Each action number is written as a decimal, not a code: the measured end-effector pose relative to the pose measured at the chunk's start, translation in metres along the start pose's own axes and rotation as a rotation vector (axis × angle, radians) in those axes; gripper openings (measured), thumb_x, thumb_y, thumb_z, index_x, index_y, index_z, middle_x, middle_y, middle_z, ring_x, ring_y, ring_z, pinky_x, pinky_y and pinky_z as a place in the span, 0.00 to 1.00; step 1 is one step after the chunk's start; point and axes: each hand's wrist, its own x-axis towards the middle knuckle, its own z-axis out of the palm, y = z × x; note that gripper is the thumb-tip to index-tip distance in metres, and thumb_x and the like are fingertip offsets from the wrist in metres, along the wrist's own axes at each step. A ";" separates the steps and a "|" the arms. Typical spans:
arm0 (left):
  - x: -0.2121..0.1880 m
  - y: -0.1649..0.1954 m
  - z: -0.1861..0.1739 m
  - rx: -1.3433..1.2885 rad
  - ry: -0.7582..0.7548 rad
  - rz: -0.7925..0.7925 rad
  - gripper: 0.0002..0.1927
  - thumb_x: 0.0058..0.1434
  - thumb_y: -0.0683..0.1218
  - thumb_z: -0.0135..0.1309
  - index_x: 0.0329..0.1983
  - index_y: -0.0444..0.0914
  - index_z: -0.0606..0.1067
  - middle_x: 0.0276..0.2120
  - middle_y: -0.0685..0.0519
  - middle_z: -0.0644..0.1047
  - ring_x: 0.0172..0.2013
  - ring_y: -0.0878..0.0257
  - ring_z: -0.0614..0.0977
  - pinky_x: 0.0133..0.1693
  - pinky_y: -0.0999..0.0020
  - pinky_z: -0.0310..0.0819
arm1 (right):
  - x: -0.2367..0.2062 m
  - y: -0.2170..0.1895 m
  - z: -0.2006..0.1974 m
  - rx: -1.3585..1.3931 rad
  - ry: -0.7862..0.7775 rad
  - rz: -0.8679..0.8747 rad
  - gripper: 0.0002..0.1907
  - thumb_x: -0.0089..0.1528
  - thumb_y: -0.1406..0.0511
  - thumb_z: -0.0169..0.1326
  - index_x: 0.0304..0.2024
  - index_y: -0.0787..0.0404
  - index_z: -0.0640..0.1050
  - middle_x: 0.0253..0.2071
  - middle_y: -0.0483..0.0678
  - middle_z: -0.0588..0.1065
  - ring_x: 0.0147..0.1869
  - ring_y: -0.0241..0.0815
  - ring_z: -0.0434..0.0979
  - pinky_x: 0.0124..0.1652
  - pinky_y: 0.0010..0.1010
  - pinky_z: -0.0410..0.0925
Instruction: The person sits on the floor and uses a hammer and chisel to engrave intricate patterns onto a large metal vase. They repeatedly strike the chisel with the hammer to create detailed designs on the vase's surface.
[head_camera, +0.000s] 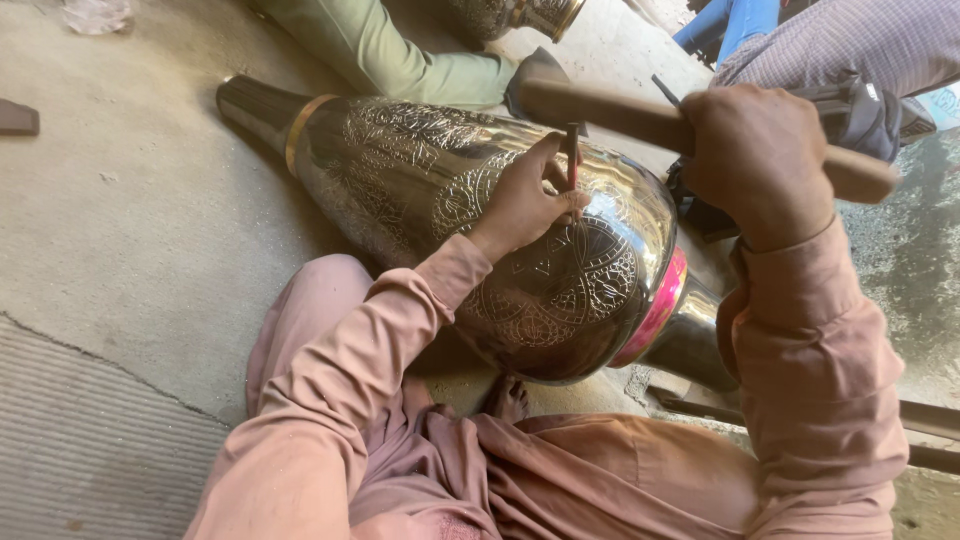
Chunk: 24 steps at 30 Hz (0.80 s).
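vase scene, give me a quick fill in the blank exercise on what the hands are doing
1. The left hand holds a thin ____ against the vase.
2. The right hand grips a wooden ____.
3. The vase lies on its ____ on the floor.
4. A band near the vase's narrow end is coloured ____.

Missing words: chisel; hammer; side; pink

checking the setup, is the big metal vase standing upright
No, the engraved metal vase lies on its side on the floor, with the left hand holding a chisel against it.
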 end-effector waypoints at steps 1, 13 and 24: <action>0.002 0.001 -0.001 -0.024 -0.025 -0.009 0.26 0.61 0.41 0.63 0.60 0.38 0.67 0.39 0.48 0.79 0.31 0.63 0.86 0.30 0.73 0.87 | -0.002 0.003 0.001 0.018 -0.007 0.023 0.08 0.58 0.68 0.62 0.39 0.51 0.84 0.27 0.45 0.77 0.28 0.45 0.79 0.33 0.38 0.72; 0.021 0.011 -0.009 0.044 -0.269 -0.060 0.28 0.59 0.40 0.63 0.62 0.39 0.69 0.36 0.50 0.82 0.29 0.62 0.87 0.33 0.71 0.86 | -0.021 0.024 0.017 0.220 -0.037 0.149 0.16 0.52 0.67 0.64 0.44 0.51 0.85 0.33 0.49 0.80 0.34 0.51 0.80 0.39 0.43 0.72; 0.027 0.013 -0.011 0.050 -0.376 -0.067 0.32 0.58 0.40 0.63 0.66 0.38 0.67 0.37 0.51 0.81 0.30 0.63 0.87 0.36 0.72 0.88 | -0.033 0.026 0.039 0.261 -0.141 0.261 0.11 0.60 0.65 0.63 0.46 0.51 0.83 0.29 0.48 0.80 0.29 0.46 0.80 0.36 0.41 0.73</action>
